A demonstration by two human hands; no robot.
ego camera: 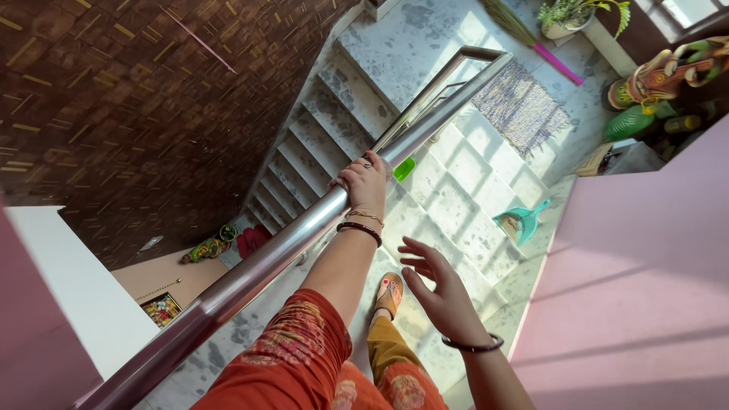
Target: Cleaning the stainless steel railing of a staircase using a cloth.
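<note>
Your left hand [364, 179] wraps the steel handrail [304, 228], right hand [440, 292] open and empty; keep that hold firm over each marble step [456, 205].

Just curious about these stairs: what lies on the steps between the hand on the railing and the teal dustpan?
In the head view, between the left hand and the teal dustpan lie bare marble steps; a small green object sits beside the steel railing.

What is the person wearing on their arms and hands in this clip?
The left hand has a ring on one finger, and its wrist carries a thin gold-coloured bangle and a dark one. The upper arm is in an orange sleeve with a floral print. The right hand shows no ring; its wrist has one thin dark bangle.
</note>
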